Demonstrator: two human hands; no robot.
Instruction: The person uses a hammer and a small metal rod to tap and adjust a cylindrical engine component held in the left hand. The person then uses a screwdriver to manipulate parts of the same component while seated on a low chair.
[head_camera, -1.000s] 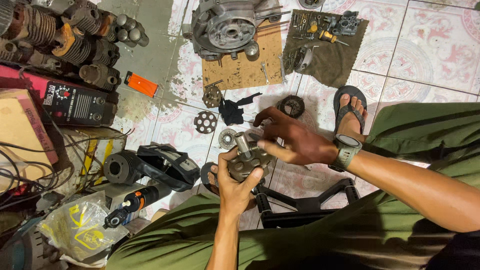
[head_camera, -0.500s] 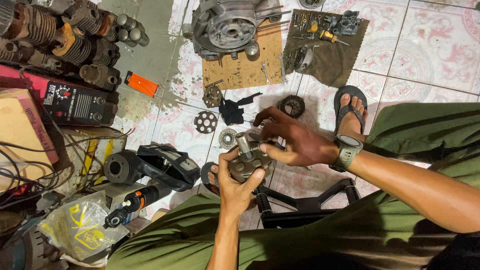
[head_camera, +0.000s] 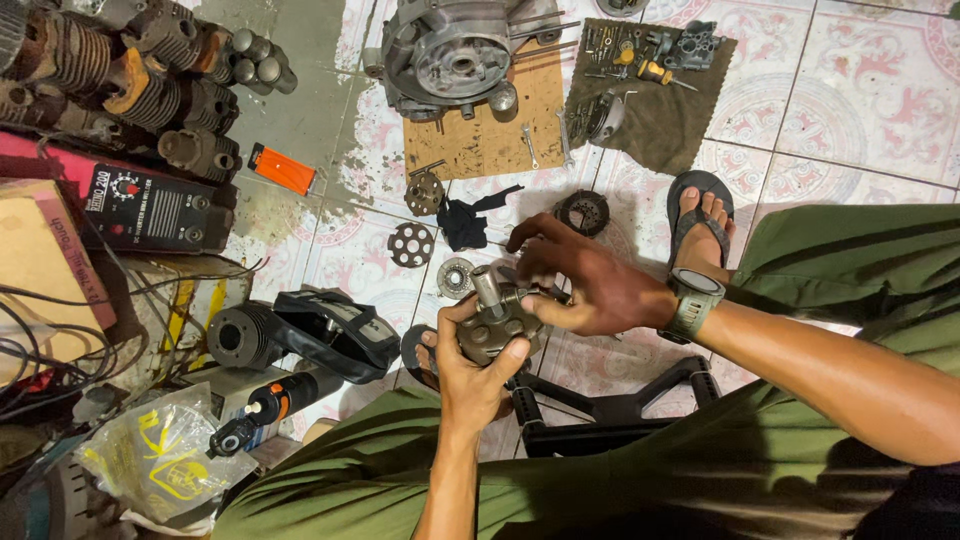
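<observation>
My left hand (head_camera: 470, 365) cups a round grey metal hub (head_camera: 492, 325) with a short shaft sticking up from its middle. My right hand (head_camera: 590, 285), a watch on its wrist, rests its fingers on the hub's top right side. Both hands hold the part just above my knees in olive trousers. On the tiled floor beyond the hub lie a perforated metal disc (head_camera: 411, 244), a smaller ring-shaped part (head_camera: 456, 277), a black rag (head_camera: 468, 220) and a dark toothed ring (head_camera: 582, 212).
An engine crankcase (head_camera: 450, 50) sits on a cardboard sheet at the top. A dark cloth (head_camera: 640, 95) holds small tools. Finned cylinders (head_camera: 120, 90), a welding box (head_camera: 150, 205), cables, a rotary tool (head_camera: 270, 405) and a black stool frame (head_camera: 610, 405) lie around. My sandalled foot (head_camera: 700, 225) is at right.
</observation>
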